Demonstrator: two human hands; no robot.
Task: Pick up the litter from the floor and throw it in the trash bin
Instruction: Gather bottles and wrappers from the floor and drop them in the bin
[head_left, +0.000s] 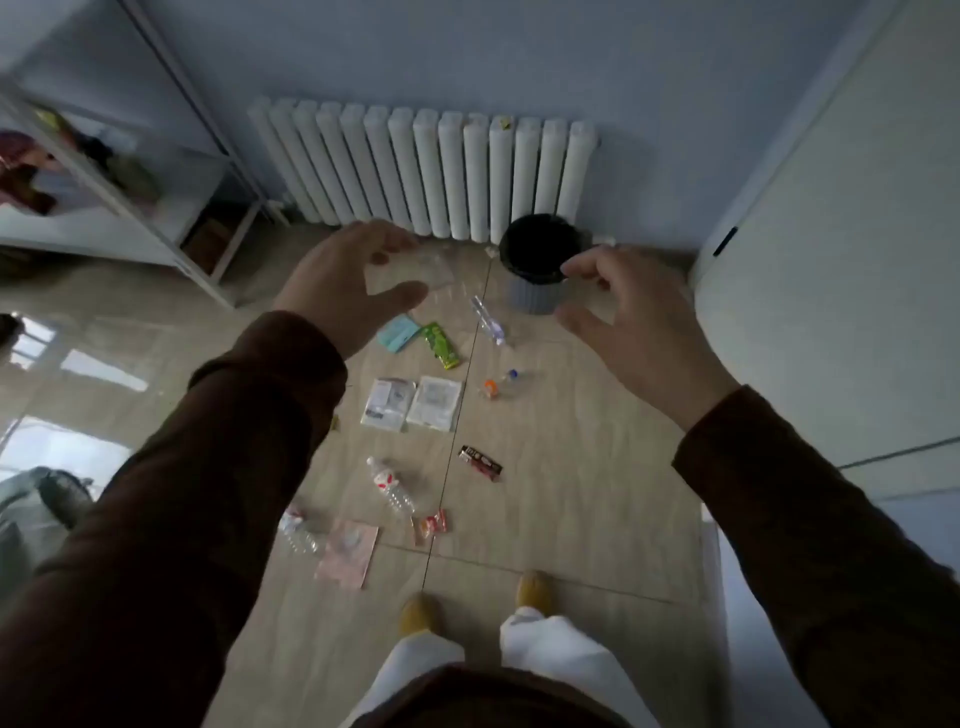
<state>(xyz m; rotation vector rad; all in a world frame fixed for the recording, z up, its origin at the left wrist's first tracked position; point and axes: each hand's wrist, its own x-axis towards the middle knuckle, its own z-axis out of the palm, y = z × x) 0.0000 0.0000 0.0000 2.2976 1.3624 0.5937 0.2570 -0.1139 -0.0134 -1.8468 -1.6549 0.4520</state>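
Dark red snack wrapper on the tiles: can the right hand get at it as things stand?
Probably yes, after bending down. The dark red snack wrapper lies alone on bare floor, nothing on it, and the right hand is raised, open and empty.

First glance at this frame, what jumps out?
Two open hands in brown sleeves, left hand and right hand, raised mid-frame and holding nothing clearly. Below them, wrappers and clear plastic bottles such as the white-labelled one scatter over the beige tiled floor. The black-lined grey trash bin stands by the white radiator.
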